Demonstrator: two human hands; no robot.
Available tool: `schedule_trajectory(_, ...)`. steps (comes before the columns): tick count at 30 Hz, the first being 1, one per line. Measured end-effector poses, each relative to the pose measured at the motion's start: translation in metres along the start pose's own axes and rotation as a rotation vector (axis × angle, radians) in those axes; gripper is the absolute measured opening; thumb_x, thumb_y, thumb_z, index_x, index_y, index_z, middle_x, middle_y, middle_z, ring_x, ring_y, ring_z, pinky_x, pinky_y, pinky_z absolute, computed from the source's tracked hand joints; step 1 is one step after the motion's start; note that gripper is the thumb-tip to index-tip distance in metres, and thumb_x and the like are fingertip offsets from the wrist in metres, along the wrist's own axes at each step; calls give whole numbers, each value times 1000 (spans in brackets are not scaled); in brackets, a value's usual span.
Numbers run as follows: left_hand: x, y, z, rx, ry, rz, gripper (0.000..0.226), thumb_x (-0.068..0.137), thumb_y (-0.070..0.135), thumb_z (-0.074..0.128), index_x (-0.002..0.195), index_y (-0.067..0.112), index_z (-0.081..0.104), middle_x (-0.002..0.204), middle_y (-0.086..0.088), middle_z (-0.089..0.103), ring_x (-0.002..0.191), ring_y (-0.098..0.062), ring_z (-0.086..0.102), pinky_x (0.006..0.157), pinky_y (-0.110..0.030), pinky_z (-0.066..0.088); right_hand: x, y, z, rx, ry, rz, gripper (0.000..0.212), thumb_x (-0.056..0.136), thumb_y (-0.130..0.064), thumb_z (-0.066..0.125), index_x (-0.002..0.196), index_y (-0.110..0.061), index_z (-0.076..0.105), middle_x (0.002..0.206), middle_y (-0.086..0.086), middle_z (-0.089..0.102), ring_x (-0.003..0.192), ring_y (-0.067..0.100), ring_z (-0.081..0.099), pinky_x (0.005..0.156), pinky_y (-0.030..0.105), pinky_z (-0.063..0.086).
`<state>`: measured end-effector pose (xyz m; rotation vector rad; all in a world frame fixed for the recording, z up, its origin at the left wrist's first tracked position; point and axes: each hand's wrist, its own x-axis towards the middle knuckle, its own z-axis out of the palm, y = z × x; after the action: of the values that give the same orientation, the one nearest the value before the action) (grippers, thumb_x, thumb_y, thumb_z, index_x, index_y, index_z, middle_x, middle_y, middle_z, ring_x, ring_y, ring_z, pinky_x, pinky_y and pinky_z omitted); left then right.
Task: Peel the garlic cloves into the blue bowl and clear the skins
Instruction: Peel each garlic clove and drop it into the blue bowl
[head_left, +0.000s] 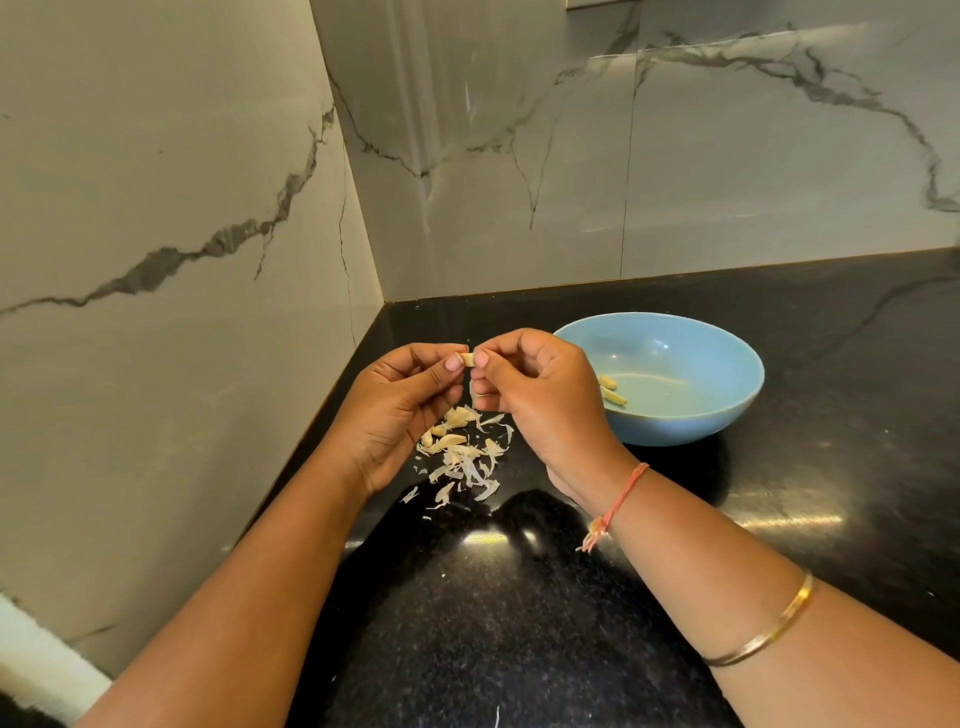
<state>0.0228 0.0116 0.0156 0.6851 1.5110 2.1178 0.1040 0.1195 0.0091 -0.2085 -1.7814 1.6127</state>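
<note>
A small garlic clove (467, 359) is held above the black counter, pinched between my left hand (400, 410) and my right hand (540, 395); their fingertips meet on it. Directly below the hands lies a pile of pale garlic skins and cloves (460, 452). The blue bowl (727, 415) stands to the right of my right hand. Two peeled cloves (613, 392) lie inside it near its left wall.
The black speckled counter (519, 623) runs into a corner of marble-patterned walls on the left and at the back. A few skin scraps (410, 494) are scattered toward the counter's left edge. A thread band and a gold bangle are on my right arm.
</note>
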Motion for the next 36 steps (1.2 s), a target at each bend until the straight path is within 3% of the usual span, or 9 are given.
schedule_trajectory(8,0,-1,0,-62,-8,-58,13,73,18,62,80,8,67,72,-5,67,65,-9,63,62,-17,55,2,2,0,-27,-45,-95,8,87,-4,61,85,-9,67,74,4,67,64,6,64,68,28,58)
schedule_trajectory(13,-1,4,1,-157,-44,-152,13,74,16,60,67,10,70,66,-3,64,58,-6,60,60,-16,54,1,3,-1,-332,-48,-402,11,89,-5,58,83,-6,66,69,-2,60,63,7,57,60,17,50)
schedule_trajectory(17,-2,6,1,-254,-37,-249,11,73,14,61,67,8,68,66,-3,61,55,-5,59,57,-16,54,4,4,-3,-534,-61,-619,16,88,-6,50,79,-6,64,69,1,57,63,14,51,54,28,45)
schedule_trajectory(22,-3,6,3,-306,31,-373,11,70,13,62,66,6,69,61,-2,59,49,-4,55,50,-14,50,2,-1,-4,-736,-104,-812,27,84,-14,40,83,-7,66,74,5,62,67,15,50,59,19,36)
schedule_trajectory(27,0,3,4,-238,82,-295,14,73,22,64,77,9,61,59,0,57,49,-3,52,49,-14,49,8,4,-7,-612,-33,-702,11,87,-7,56,84,-5,66,76,6,64,67,19,60,57,27,51)
schedule_trajectory(29,1,2,4,-151,147,-226,19,78,28,64,73,10,61,57,1,56,48,-4,51,48,-15,49,10,5,-10,-550,9,-667,8,85,-4,60,86,-4,67,79,6,66,71,17,62,61,21,50)
schedule_trajectory(32,2,1,4,-34,202,-146,35,69,47,63,69,13,58,55,3,54,49,-5,50,50,-17,49,11,6,-10,-516,29,-629,10,82,3,63,86,-4,69,82,5,68,74,14,63,66,15,48)
schedule_trajectory(36,-1,1,6,-7,81,-74,34,67,42,62,82,12,63,66,0,64,60,-6,60,58,-16,53,9,6,-8,-480,30,-559,10,82,1,64,87,-6,69,83,5,69,76,15,65,66,25,55)
